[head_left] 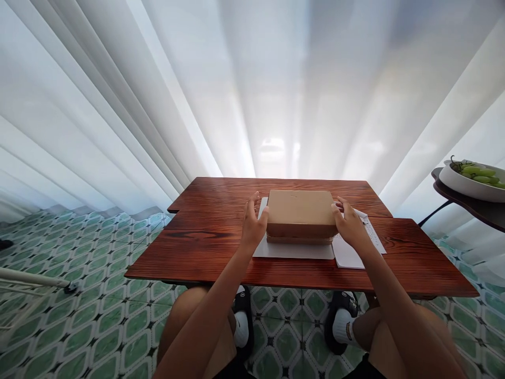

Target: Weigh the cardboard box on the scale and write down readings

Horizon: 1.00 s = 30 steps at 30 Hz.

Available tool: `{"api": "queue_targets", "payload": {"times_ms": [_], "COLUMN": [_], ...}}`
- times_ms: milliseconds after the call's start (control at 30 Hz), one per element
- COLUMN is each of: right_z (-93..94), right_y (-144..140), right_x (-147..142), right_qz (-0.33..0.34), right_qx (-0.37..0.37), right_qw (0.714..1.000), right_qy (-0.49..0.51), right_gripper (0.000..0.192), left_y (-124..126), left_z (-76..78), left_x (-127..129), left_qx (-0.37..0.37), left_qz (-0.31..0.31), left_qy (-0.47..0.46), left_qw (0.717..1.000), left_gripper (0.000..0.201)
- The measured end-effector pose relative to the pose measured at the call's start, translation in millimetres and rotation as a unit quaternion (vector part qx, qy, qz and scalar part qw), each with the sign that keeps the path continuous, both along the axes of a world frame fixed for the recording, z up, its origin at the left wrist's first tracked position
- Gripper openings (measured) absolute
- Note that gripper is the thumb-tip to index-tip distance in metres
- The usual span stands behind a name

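Bracketing a flat brown cardboard box [301,215] lying crosswise between them, the left hand [253,225] and right hand [349,226] press open palms against its short ends, equally near.

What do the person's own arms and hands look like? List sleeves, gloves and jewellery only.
Both forearms are bare, with no sleeve in view. The left hand and right hand wear no gloves; the fingers show no rings, and neither wrist shows a watch or bracelet.
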State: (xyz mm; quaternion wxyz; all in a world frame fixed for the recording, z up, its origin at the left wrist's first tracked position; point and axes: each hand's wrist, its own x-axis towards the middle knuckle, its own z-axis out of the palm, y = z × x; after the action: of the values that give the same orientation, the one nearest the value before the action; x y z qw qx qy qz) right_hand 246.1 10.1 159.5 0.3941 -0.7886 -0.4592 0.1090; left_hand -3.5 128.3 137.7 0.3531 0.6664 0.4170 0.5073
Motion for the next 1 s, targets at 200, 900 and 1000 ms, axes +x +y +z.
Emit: {"api": "queue_targets", "payload": {"times_ms": [200, 900, 1000], "right_z": [2.9, 6.6, 6.6], "right_y": [2, 2, 3], "right_x": [2, -2, -2], "right_qz": [0.041, 0.013, 0.013], "right_qx": [-0.067, -0.097, -0.091], "right_qw": [0.997, 0.986, 0.986], "right_qy": [0.013, -0.134, -0.142], "right_gripper": [0.063, 0.045, 0.044], "left_y": [-7, -20, -21], "left_z": [5.6, 6.0, 9.8], "left_x": [4, 12, 13], "left_qx": [-0.158, -0.217, -0.214], "left_qz": [-0.058, -0.113, -0.105], "left_qy": [-0.018, -0.078, -0.08], "left_qw": [0.986, 0.966, 0.968], "left_gripper": [0.066, 0.063, 0.061]}}
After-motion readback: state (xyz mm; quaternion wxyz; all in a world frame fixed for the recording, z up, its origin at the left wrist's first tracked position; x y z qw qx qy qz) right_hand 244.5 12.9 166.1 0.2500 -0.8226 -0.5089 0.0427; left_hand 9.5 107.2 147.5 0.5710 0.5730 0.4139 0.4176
